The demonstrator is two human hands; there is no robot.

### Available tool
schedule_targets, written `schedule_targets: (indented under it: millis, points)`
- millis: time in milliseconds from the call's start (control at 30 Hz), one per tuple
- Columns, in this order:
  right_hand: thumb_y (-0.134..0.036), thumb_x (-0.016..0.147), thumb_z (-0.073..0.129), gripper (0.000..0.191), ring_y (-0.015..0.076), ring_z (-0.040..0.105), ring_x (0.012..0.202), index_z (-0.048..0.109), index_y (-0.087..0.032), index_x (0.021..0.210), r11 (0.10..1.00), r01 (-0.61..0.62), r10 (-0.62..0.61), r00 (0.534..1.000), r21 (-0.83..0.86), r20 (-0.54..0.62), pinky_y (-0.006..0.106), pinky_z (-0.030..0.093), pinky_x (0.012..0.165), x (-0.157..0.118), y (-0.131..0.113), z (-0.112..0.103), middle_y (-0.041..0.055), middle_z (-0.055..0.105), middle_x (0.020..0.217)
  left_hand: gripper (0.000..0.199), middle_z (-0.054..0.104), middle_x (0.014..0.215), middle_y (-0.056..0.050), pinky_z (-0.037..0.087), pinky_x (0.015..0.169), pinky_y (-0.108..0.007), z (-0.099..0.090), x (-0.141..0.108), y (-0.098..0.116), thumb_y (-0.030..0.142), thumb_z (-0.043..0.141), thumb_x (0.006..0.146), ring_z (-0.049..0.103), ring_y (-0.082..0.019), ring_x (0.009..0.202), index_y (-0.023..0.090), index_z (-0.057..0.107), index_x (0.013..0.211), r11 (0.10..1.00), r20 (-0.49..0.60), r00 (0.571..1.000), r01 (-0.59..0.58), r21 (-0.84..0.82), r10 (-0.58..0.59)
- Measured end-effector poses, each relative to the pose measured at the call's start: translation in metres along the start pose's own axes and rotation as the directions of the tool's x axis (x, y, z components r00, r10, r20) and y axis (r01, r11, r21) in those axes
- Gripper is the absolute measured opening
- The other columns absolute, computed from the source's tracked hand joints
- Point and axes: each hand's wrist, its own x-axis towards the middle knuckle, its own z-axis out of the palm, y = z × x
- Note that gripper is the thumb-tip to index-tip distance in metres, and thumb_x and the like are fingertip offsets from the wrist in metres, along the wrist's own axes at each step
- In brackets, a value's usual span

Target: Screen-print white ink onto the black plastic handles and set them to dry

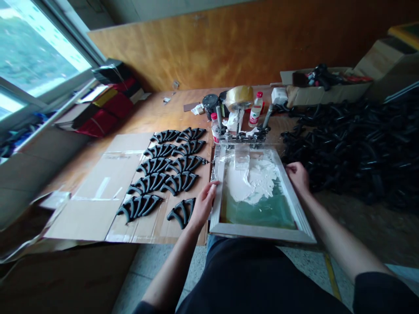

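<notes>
In the head view, our left hand (203, 201) is at the left edge of the screen frame (262, 231), in front of the clamps (242, 136), our right hand (298, 175) by its right edge; how firmly either grips, we can't tell. Pale paste (250, 183) covers the mesh's upper part.

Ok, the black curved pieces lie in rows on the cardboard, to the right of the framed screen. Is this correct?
Not the side: the head view shows the black curved pieces in rows on the cardboard, to the left of the framed screen.
</notes>
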Motion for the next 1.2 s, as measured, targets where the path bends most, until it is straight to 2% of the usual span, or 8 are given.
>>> schedule_targets:
  millis: [67,167,367,600,767,967,1067,1200]
  points:
    - [-0.031,0.097,0.041,0.03,0.0231,0.062,0.089,0.06,-0.017,0.116,0.996,-0.085,0.088,0.984,0.026,-0.157,0.039,0.053,0.078,0.02,-0.01,-0.004,0.0159,0.062,0.11,0.058,0.057,0.071,0.001,0.036,0.052,-0.021,0.007,0.003,-0.032,0.055,0.052,0.087,0.048,-0.011,0.057,0.023,0.052,0.136,0.995,-0.005,0.999,0.039,0.088,-0.039]
    - [-0.032,0.082,0.067,0.048,0.0277,0.057,0.108,0.055,-0.017,0.126,0.996,0.091,-0.087,0.977,0.011,-0.195,0.042,0.049,0.089,0.046,-0.056,0.008,0.0165,0.052,0.131,0.059,0.06,0.076,0.002,0.038,0.055,-0.021,0.016,0.013,-0.064,0.049,0.051,0.089,0.052,-0.011,0.06,0.028,0.042,0.144,0.969,-0.018,0.997,0.079,0.236,-0.077]
    - [-0.018,0.081,0.065,0.009,0.0236,0.06,0.09,0.064,-0.017,0.091,0.937,0.33,-0.305,0.932,-0.113,0.198,0.034,0.046,0.078,0.027,-0.122,0.037,0.0084,0.066,0.093,0.054,0.066,0.087,-0.002,0.044,0.07,-0.026,0.02,0.021,-0.075,0.048,0.045,0.091,0.062,-0.017,0.078,0.025,0.048,0.139,0.935,-0.026,0.997,0.083,0.345,-0.079]
    - [-0.002,0.075,0.055,0.024,0.018,0.06,0.086,0.066,-0.02,0.086,0.705,0.699,-0.675,0.611,0.119,0.414,0.026,0.041,0.071,-0.017,-0.093,0.015,0.0022,0.067,0.086,0.053,0.068,0.088,-0.003,0.046,0.073,-0.028,0.023,0.021,-0.077,0.048,0.046,0.09,0.063,-0.019,0.079,0.024,0.051,0.137,0.935,-0.059,0.995,0.094,0.342,-0.078]
    - [-0.007,0.079,0.056,0.02,0.0191,0.06,0.086,0.067,-0.02,0.089,0.795,0.606,-0.593,0.763,0.033,0.257,0.027,0.042,0.071,-0.013,-0.094,0.025,0.0033,0.068,0.089,0.054,0.067,0.086,-0.003,0.045,0.068,-0.026,0.021,0.021,-0.077,0.051,0.048,0.09,0.063,-0.017,0.075,0.023,0.052,0.136,0.952,-0.047,0.994,0.105,0.286,-0.095]
    - [-0.01,0.08,0.061,0.023,0.0173,0.063,0.084,0.069,-0.022,0.097,0.774,0.626,-0.628,0.737,0.1,0.251,0.026,0.045,0.072,-0.033,-0.091,0.03,0.0028,0.07,0.093,0.053,0.065,0.081,-0.001,0.043,0.063,-0.024,0.02,0.019,-0.074,0.051,0.05,0.088,0.06,-0.015,0.071,0.024,0.052,0.134,0.962,-0.052,0.995,0.101,0.254,-0.091]
    - [-0.022,0.083,0.066,0.02,0.0173,0.065,0.084,0.068,-0.025,0.102,0.861,0.495,-0.508,0.841,0.114,0.186,0.026,0.047,0.072,-0.005,-0.103,0.02,0.0002,0.071,0.095,0.057,0.061,0.073,0.001,0.039,0.056,-0.022,0.016,0.017,-0.065,0.052,0.051,0.087,0.055,-0.013,0.063,0.023,0.05,0.136,0.97,-0.013,0.996,0.09,0.227,-0.089]
    - [-0.03,0.081,0.071,0.05,0.0208,0.065,0.093,0.058,-0.03,0.129,0.939,0.34,-0.341,0.94,0.054,0.01,0.031,0.049,0.079,0.056,-0.105,0.0,0.0034,0.069,0.112,0.065,0.059,0.067,0.002,0.036,0.049,-0.021,0.005,0.01,-0.032,0.059,0.054,0.084,0.048,-0.01,0.053,0.021,0.049,0.138,0.995,0.015,0.998,0.06,0.084,-0.061]
